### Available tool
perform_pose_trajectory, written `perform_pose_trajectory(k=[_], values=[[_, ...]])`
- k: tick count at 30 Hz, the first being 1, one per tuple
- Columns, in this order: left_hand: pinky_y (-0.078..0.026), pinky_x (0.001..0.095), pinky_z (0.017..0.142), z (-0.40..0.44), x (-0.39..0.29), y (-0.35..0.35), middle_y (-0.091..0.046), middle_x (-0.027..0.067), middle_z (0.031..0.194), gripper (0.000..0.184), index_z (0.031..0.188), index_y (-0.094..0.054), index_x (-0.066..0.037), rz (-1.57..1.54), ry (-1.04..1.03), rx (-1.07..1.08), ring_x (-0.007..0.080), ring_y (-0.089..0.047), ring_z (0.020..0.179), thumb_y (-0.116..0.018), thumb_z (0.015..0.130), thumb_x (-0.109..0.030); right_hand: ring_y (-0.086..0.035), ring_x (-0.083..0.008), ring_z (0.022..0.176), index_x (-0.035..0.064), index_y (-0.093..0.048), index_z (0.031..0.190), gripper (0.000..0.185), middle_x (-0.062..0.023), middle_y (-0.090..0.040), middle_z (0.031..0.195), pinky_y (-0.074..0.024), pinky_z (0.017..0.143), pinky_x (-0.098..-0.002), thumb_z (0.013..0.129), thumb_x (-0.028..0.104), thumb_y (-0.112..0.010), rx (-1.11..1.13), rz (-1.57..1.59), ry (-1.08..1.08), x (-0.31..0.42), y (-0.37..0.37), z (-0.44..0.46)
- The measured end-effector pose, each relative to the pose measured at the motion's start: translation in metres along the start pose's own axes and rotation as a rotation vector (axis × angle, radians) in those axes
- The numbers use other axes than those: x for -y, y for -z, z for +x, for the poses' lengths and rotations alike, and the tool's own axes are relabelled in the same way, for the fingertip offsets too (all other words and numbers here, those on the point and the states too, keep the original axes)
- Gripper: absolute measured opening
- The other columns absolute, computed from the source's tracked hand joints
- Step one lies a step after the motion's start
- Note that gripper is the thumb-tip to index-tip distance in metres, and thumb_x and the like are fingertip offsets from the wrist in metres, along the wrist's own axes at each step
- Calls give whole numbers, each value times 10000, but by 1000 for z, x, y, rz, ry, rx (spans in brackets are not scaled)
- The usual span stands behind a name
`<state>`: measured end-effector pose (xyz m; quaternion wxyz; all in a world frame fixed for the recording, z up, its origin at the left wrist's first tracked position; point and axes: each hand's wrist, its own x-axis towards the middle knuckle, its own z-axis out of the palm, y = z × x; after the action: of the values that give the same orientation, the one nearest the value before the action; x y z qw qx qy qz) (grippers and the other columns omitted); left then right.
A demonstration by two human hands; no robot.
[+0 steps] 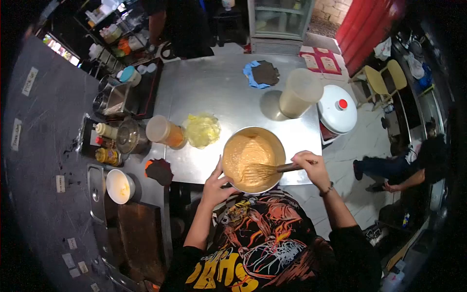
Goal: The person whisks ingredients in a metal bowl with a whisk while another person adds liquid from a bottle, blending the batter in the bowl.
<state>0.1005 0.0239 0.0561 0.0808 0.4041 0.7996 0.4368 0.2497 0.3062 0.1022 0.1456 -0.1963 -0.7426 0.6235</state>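
A metal mixing bowl [279, 145] stands at the front edge of the steel table, partly filled with a thick orange mixture [250, 152]. My left hand [217, 187] grips the bowl's lower left side, thumb near the rim. Closed around a whisk [285, 168] by its handle is my right hand [310, 168], on the bowl's right. The whisk lies tilted, its wires down in the mixture. Left of the bowl sit a crumpled yellowish plastic bag [203, 130] and a clear container with orange contents [168, 132].
A tall translucent container [300, 93] and a blue-and-dark cloth [262, 74] are farther back on the table [204, 82]. Beyond its right edge stands a white-lidded pot [336, 111]. A white bowl [120, 187] and sauce bottles [108, 155] are at left. Another person [413, 170] is at far right.
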Motion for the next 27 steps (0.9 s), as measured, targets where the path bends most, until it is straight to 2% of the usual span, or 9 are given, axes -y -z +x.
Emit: perform_pose_trajectory(k=[1, 3, 4, 6, 7, 9, 10, 14, 27], values=[[-449, 350, 924, 3, -2, 5, -327, 245, 1406, 275, 709, -649, -55, 18, 8, -9, 326, -460, 1226, -830, 542, -177, -600, -169, 681, -27, -678, 871, 156, -66, -630, 713, -484, 690, -281, 830, 121, -651, 34, -38, 57, 9, 4, -3], [-437, 353, 940, 10, -5, 15, -324, 244, 1409, 225, 713, -660, -44, 42, -58, 45, 324, -448, 1236, -814, 570, -126, -602, -145, 685, -2, -696, 859, 143, -50, -653, 745, -482, 672, -261, 791, 123, -683, 181, -58, -392, 25, 17, -5], [-440, 356, 939, 16, -7, 20, -304, 245, 1418, 223, 723, -654, -47, 83, -136, 56, 340, -456, 1225, -804, 586, -139, -602, -145, 685, -2, -696, 859, 143, -50, -653, 745, -482, 672, -261, 791, 123, -683, 199, -51, -386, 29, 20, -3], [-454, 359, 923, 22, -5, 27, -272, 240, 1434, 227, 722, -620, -54, 126, -167, 104, 347, -428, 1244, -785, 591, -137, -632, -237, 700, 33, -659, 936, 199, -136, -653, 774, -498, 659, -336, 781, 156, -681, 459, -521, -309, 31, 18, 0], [-468, 362, 907, 25, -4, 31, -239, 234, 1450, 233, 722, -585, -60, 152, -210, 163, 355, -400, 1263, -766, 597, -135, -632, -237, 700, 33, -659, 936, 199, -136, -653, 774, -498, 659, -336, 781, 156, -681, 461, -510, -310, 27, 11, 0], [-474, 362, 899, 34, -5, 37, -219, 231, 1459, 225, 743, -582, -68, 168, -244, 212, 354, -390, 1270, -750, 601, -117, -621, -327, 704, 79, -585, 1011, 236, -185, -630, 756, -493, 634, -392, 821, 216, -616, 564, -816, 72, 12, -6, -6], [-472, 364, 902, 39, -7, 40, -224, 232, 1456, 221, 736, -582, -68, 181, -253, 233, 353, -394, 1268, -750, 602, -119, -599, -380, 679, 98, -514, 1037, 269, -184, -614, 723, -476, 592, -439, 858, 295, -555, 554, -914, 59, 8, -15, -12], [-463, 371, 908, 52, -1, 45, -235, 239, 1450, 236, 730, -598, -64, 231, -281, 282, 355, -407, 1259, -773, 591, -143, -598, -368, 632, 111, -538, 1049, 315, -173, -612, 714, -459, 546, -458, 852, 356, -567, 456, -914, 68, 11, -14, -34], [-400, 424, 989, 84, -17, 53, -254, 276, 1425, 285, 763, -559, -53, 367, -340, 445, 415, -346, 1281, -772, 582, -107, -603, -337, 659, 116, -563, 1170, 347, -156, -618, 801, -476, 578, -404, 859, 263, -605, 1, -512, -18, -48, -18, -72]])
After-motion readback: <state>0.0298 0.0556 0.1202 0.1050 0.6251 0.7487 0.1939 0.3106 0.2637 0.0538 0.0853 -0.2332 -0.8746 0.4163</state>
